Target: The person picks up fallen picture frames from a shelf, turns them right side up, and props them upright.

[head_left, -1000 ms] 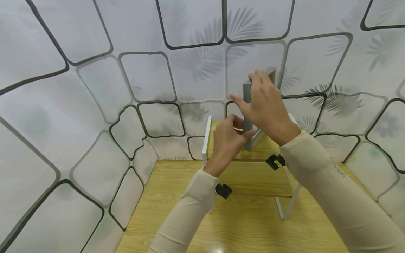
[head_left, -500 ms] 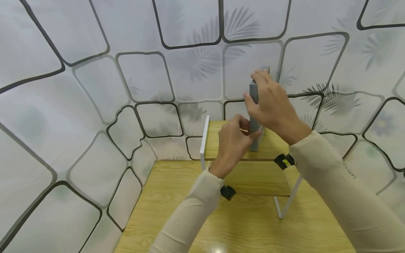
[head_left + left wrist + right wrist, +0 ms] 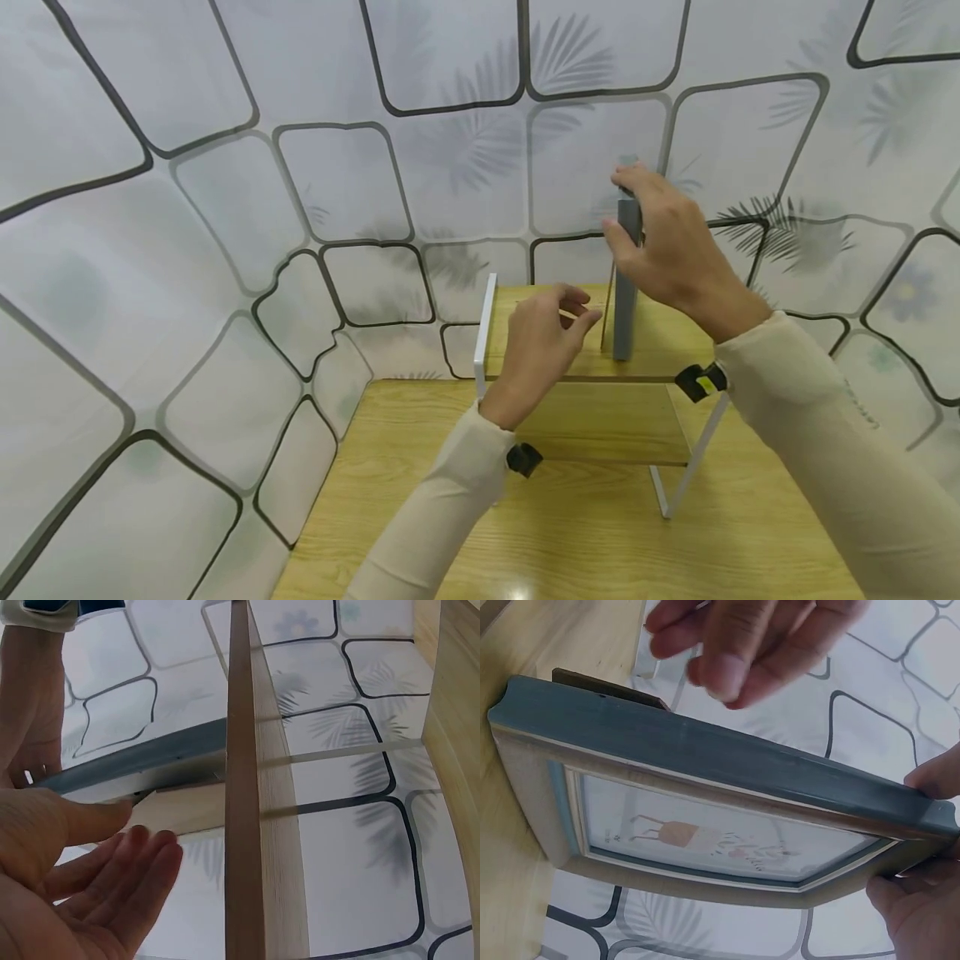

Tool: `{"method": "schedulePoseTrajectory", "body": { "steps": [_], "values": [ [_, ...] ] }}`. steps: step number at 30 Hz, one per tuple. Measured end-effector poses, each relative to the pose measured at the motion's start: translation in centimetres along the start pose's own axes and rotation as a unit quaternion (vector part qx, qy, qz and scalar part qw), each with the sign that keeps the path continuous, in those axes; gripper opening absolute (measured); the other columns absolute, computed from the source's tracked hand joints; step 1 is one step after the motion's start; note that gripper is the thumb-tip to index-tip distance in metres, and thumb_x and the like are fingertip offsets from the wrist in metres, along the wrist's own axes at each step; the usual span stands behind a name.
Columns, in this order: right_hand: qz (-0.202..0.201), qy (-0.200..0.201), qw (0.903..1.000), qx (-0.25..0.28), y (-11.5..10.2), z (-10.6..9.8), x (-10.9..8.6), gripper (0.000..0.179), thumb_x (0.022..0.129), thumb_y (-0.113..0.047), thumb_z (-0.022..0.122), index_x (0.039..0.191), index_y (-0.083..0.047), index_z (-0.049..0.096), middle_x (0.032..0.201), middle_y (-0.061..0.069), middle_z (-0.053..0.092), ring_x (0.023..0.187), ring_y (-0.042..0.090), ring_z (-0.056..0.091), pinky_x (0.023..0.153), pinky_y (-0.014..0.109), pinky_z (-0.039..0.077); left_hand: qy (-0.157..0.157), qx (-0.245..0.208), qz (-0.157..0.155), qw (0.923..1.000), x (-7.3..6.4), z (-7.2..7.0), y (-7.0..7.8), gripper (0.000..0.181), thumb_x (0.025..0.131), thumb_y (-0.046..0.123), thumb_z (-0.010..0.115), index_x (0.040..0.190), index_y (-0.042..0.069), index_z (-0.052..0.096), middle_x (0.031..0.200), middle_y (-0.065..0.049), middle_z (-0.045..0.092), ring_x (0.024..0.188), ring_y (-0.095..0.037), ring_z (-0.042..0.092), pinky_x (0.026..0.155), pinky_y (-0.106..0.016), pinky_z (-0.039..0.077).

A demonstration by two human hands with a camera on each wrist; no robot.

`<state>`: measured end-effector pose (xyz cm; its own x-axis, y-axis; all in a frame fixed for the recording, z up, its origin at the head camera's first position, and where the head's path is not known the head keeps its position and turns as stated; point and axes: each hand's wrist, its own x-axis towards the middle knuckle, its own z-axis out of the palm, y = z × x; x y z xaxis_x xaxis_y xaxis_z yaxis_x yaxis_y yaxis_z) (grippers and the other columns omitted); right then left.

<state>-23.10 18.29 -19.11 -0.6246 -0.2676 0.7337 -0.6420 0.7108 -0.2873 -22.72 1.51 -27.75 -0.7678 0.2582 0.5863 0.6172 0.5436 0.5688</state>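
A picture frame (image 3: 624, 292) with grey-blue edges stands upright on the top board of a small two-tier wooden shelf (image 3: 517, 354). My right hand (image 3: 675, 246) grips it near its upper end, thumb on the near side. Just left of the frame is my left hand (image 3: 542, 337), its fingers loosely bent with nothing between them. A thin support leg (image 3: 607, 317) sticks out from the frame's left side, close to those fingertips. Behind the glass, the right wrist view gives a print of a tan animal figure (image 3: 679, 834) with leafy shapes.
The shelf has white metal legs (image 3: 667, 500) and a lower board (image 3: 607, 425). It stands on a wood-grain table (image 3: 405, 467). Patterned cloth (image 3: 315, 192) with dark rounded outlines rises behind and to the left.
The frame has turned edge-on and shifted right, with my right hand moving along. My left hand has let go of its lower part and drawn back left. The support leg has come into sight.
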Motion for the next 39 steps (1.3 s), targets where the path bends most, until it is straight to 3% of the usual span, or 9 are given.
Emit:
{"method": "schedulePoseTrajectory", "body": {
  "steps": [5,9,17,22,27,39],
  "values": [
    [-0.006,0.003,0.9999,0.016,0.7,-0.1,-0.1,0.049,0.1,-0.01,0.058,0.145,0.007,0.047,0.152,0.023,0.046,0.147,0.035,0.033,0.12,0.046,0.027,-0.075,0.028,-0.021,0.9966,-0.1,0.1,0.1,0.03,0.096,0.023,0.072,0.12,0.005,0.072,0.106,-0.006,0.076,0.086,-0.012,0.074,0.072,-0.017,0.056],
    [-0.012,0.006,0.9996,0.025,1.2,-0.2,-0.1,0.049,0.1,-0.011,0.059,0.145,0.006,0.049,0.15,0.022,0.047,0.146,0.033,0.035,0.118,0.048,0.03,-0.094,0.034,-0.026,0.9947,0.2,0.6,0.2,0.031,0.097,0.023,0.072,0.121,0.004,0.072,0.11,-0.007,0.076,0.09,-0.013,0.074,0.075,-0.018,0.056],
    [-0.007,0.006,0.9987,0.049,1.8,-0.6,-0.4,0.049,0.1,-0.012,0.059,0.146,0.002,0.049,0.152,0.019,0.047,0.146,0.031,0.037,0.115,0.052,0.034,-0.107,0.034,-0.037,0.993,0.6,1.7,0.8,0.031,0.097,0.023,0.071,0.121,0.003,0.073,0.11,-0.006,0.076,0.095,-0.012,0.073,0.076,-0.018,0.056],
    [-0.013,0.013,0.9981,0.058,2.1,-0.6,-0.4,0.048,0.099,-0.01,0.059,0.144,0.003,0.05,0.152,0.019,0.047,0.143,0.032,0.041,0.106,0.056,0.041,-0.109,0.038,-0.028,0.9929,0.8,2.0,0.8,0.031,0.096,0.022,0.074,0.121,0.004,0.073,0.111,-0.007,0.076,0.097,-0.015,0.074,0.08,-0.02,0.056],
    [-0.018,0.013,0.9979,0.06,2.2,-0.6,-0.3,0.048,0.099,-0.01,0.059,0.144,0.003,0.05,0.153,0.019,0.046,0.143,0.031,0.04,0.105,0.055,0.042,-0.11,0.042,-0.02,0.9928,1.0,2.1,0.9,0.029,0.094,0.021,0.075,0.118,0.004,0.074,0.11,-0.006,0.076,0.096,-0.015,0.074,0.082,-0.02,0.055],
    [-0.03,0.013,0.998,0.053,2.2,-0.5,-0.1,0.047,0.099,-0.01,0.059,0.143,0.004,0.051,0.149,0.021,0.049,0.146,0.03,0.036,0.119,0.046,0.029,-0.08,0.07,0.002,0.9943,0.9,1.6,0.3,0.018,0.094,0.015,0.075,0.11,0.007,0.078,0.103,-0.002,0.077,0.09,-0.01,0.073,0.081,-0.022,0.055]
  ]
}}
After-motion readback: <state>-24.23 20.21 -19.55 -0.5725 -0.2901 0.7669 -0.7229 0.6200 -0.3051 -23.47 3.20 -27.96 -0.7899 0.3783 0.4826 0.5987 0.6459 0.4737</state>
